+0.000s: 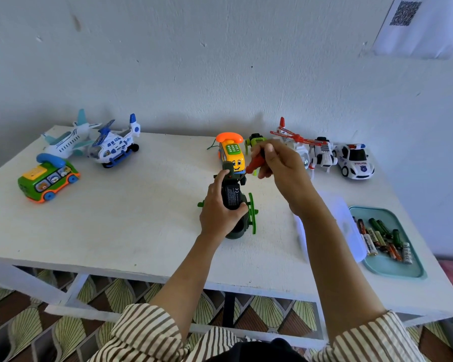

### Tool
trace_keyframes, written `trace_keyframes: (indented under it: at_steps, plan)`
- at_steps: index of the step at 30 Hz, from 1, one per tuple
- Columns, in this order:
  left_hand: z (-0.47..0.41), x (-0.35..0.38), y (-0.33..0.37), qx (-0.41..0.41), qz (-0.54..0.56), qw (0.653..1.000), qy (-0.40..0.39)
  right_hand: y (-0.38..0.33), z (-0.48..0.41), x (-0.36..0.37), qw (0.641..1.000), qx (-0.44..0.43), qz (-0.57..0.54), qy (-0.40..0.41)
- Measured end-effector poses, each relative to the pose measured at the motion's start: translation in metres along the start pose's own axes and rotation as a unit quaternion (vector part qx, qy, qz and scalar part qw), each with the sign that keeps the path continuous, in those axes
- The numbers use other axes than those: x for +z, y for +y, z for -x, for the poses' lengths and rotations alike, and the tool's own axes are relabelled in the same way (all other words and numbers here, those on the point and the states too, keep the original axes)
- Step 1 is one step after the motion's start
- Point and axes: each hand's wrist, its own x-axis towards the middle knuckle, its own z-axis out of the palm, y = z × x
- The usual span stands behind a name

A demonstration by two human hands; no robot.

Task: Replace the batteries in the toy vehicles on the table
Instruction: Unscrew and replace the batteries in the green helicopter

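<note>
Green helicopter is belly-up, mid table, w/ left hand wrapped round its body. Right hand pinches a red screwdriver, tip at the belly hatch. Prob light, hollow hard plastic: stiff, but the thin skids look snappable, so hold by the fat body, not the skids. Tabletop is white, matte & flat, decent footing. Batteries lie in a teal tray at the front right corner. Plain pale wall behind.
</note>
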Motion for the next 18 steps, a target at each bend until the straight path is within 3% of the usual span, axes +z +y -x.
trace_keyframes:
  at_steps: [6,11,18]
  plan:
    - [-0.0004,0.0004,0.0,0.002,-0.006,1.0,0.001,0.0056,-0.0005,-0.002,0.999,-0.008,0.048,0.008]
    - [-0.0001,0.0011,-0.0002,0.003,-0.009,1.0,0.001,0.0022,0.002,-0.0031,0.999,-0.013,-0.05,-0.002]
    - [0.0007,-0.0003,-0.0007,0.005,0.0,1.0,0.005,0.0022,0.0024,-0.004,0.999,-0.01,0.012,-0.029]
